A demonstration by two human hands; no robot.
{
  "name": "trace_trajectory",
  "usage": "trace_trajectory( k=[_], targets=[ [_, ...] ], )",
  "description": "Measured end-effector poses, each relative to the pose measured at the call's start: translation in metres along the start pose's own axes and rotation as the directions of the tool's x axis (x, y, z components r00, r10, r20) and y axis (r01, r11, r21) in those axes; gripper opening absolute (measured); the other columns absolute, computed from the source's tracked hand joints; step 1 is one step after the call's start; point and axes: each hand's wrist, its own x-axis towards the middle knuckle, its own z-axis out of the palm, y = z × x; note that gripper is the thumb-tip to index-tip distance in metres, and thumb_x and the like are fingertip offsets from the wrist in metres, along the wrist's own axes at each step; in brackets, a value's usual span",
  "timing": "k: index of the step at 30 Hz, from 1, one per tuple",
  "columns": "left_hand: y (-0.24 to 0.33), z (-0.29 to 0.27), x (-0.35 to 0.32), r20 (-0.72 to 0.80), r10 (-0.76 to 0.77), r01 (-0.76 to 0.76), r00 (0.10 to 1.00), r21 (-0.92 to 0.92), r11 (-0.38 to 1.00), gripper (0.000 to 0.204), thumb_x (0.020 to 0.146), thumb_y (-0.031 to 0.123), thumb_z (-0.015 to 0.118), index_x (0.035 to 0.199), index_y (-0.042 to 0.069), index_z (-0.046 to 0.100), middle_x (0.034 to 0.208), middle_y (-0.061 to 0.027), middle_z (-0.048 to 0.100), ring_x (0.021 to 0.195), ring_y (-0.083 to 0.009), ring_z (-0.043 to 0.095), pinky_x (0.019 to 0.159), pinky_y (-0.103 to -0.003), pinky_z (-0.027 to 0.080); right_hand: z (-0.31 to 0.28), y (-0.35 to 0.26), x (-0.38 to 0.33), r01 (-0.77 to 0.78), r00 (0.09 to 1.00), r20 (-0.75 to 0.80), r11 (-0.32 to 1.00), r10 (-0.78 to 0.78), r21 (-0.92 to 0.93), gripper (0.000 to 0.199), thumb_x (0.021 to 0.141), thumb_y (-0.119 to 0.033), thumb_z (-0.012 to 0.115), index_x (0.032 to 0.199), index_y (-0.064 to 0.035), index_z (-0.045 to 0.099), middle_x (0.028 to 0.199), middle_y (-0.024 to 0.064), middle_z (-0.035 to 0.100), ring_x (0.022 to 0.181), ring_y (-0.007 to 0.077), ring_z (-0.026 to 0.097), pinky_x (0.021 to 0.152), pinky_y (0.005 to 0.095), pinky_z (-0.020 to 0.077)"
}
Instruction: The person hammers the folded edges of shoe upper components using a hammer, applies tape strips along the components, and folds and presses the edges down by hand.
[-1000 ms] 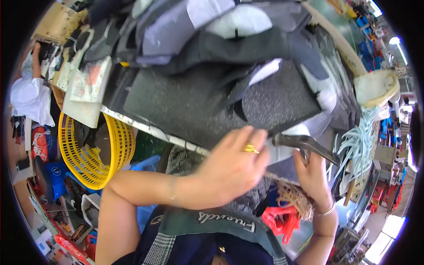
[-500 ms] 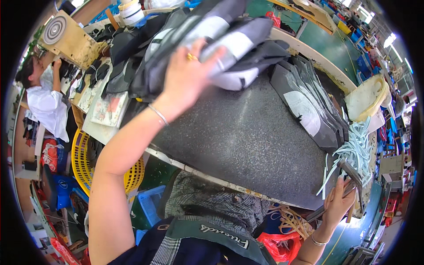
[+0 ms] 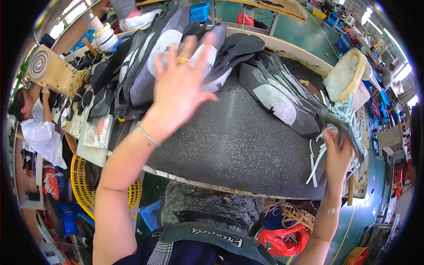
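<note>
My left hand [image 3: 179, 88] is spread open, fingers apart and slightly blurred, above a pile of dark sole-shaped pieces [image 3: 141, 75] with pale grey patches. The hand hides part of the pile, and I cannot tell whether it touches it. On the right, my right hand [image 3: 339, 152] is closed round a dark metal hammer [image 3: 342, 128], whose handle is mostly hidden. Its head lies by the near end of a fanned row of similar sole pieces [image 3: 276, 104]. Pale blue-green strips [image 3: 346, 108] lie tangled behind and beside the hammer.
The dark speckled worktop [image 3: 221, 145] has a raised rim along the back. A cream-coloured container [image 3: 346, 75] stands at the right corner. A yellow basket [image 3: 81, 185] is below left; a red plastic bag [image 3: 285, 240] is under the front edge. Another person [image 3: 39, 128] sits at far left.
My left hand has opened out, with the sole pieces it was moving now resting on the pile. My right hand has raised the hammer up towards the fanned row.
</note>
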Motion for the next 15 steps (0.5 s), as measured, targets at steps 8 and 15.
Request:
trace_trajectory(
  k=[8, 15],
  targets=[
    [0.139, 0.115, 0.022, -0.121, 0.541, -0.527, 0.833, -0.472, 0.706, 0.075, 0.081, 0.023, 0.072, 0.149, 0.017, 0.039, 0.15, -0.0094, 0.044, 0.139, -0.0264, 0.04, 0.112, -0.052, 0.027, 0.07, 0.03, 0.154, 0.126, 0.9, 0.433, 0.926, 0.044, -0.355, 0.066, 0.057, -0.021, 0.09, 0.108, 0.0065, 0.059, 0.104, 0.0241, 0.066, 0.101, 0.0346, 0.064, 0.091, 0.0423, 0.0478],
    [0.108, 0.124, 0.016, -0.267, 0.697, -0.733, 0.666, -0.41, 0.543, 0.06, 0.089, 0.02, 0.055, 0.146, 0.011, 0.041, 0.149, -0.0152, 0.042, 0.135, -0.034, 0.044, 0.114, -0.052, 0.033, 0.06, 0.004, 0.126, 0.22, 0.817, 0.575, 0.945, -0.044, -0.241, 0.069, 0.053, -0.024, 0.092, 0.103, 0.0086, 0.058, 0.098, 0.0204, 0.063, 0.094, 0.0325, 0.06, 0.085, 0.0401, 0.0469]
  ],
)
